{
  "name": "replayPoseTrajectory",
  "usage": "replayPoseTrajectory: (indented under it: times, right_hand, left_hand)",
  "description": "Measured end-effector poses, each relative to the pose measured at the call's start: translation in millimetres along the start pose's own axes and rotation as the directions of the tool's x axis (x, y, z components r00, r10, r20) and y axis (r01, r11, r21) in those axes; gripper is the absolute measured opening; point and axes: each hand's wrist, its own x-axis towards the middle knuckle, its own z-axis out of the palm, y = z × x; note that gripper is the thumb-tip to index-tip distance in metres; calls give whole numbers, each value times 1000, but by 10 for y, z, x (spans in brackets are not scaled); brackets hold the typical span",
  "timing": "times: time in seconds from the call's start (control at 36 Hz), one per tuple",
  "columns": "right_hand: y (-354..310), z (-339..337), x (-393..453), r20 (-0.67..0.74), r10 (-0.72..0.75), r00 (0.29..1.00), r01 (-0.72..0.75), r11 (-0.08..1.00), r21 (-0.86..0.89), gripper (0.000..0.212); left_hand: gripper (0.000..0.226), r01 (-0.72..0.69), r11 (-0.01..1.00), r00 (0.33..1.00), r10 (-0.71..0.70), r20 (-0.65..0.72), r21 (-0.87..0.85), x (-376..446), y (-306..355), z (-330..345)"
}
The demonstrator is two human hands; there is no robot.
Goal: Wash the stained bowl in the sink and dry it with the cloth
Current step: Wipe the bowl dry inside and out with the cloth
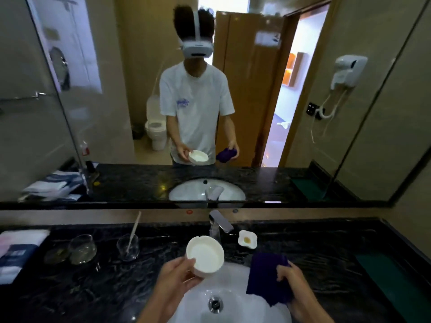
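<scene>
My left hand (177, 273) grips the white bowl (205, 255) (inside looks clean); right hand (288, 276) clutches the purple cloth (265, 276) beside it, no readable writing.

- Your left hand (178, 275) is raised ahead of you, fingers and thumb curled in a grip
- Your right hand (289, 276) sits level beside it, fingers pinched closed, forearm angling inward

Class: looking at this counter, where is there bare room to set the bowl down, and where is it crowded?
Bare counter lies between the flower dish and the green mat. Another free patch sits in front of the glasses. Crowded: left end, with folded towels, glasses and cup with stick.
</scene>
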Motion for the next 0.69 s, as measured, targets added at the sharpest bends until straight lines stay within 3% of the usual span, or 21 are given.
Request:
replayPoseTrajectory:
  times: [0.14, 0.22, 0.31, 0.42, 0.47, 0.53, 0.58, 0.64, 0.69]
  right_hand:
    - [-124, 31, -371, 145, -50, 988, 9, 963, 269, 31]
    - [-262, 53, -542, 243, -103, 964, 11, 937, 350, 18]
    - [-388, 130, -653, 256, -202, 945, 127, 951, 281, 29]
    - [-516, 263, -693, 196, -375, 906, 388, 921, -33, 36]
    - [-557, 334, -699, 223, -505, 834, 551, 777, -304, 32]
    - [-581, 407, -713, 335, -597, 729, 667, 511, -542, 31]
    - [-570, 488, -710, 494, -608, 621, 738, 242, -630, 37]
    - [-512, 564, -671, 622, -537, 570, 727, -23, -686, 45]
    - [-428, 621, -617, 669, -475, 572, 618, -288, -732, 49]
  left_hand:
    - [8, 16, 1000, 998, -17, 65, 20, 83, 78, 167]
    - [10, 33, 999, 993, -37, 116, 36, 71, 72, 220]
    - [20, 37, 997, 981, -51, 187, 73, 44, 65, 258]
    - [23, 38, 994, 970, -61, 235, 102, -5, 110, 313]
    - [25, 35, 994, 968, -60, 244, 104, -25, 131, 340]
    - [25, 40, 993, 966, -67, 251, 111, -53, 159, 376]
    - [24, 47, 992, 964, -75, 256, 115, -82, 175, 413]
    - [19, 44, 991, 961, -76, 267, 123, -112, 181, 446]
    - [18, 46, 991, 953, -82, 291, 127, -136, 176, 474]
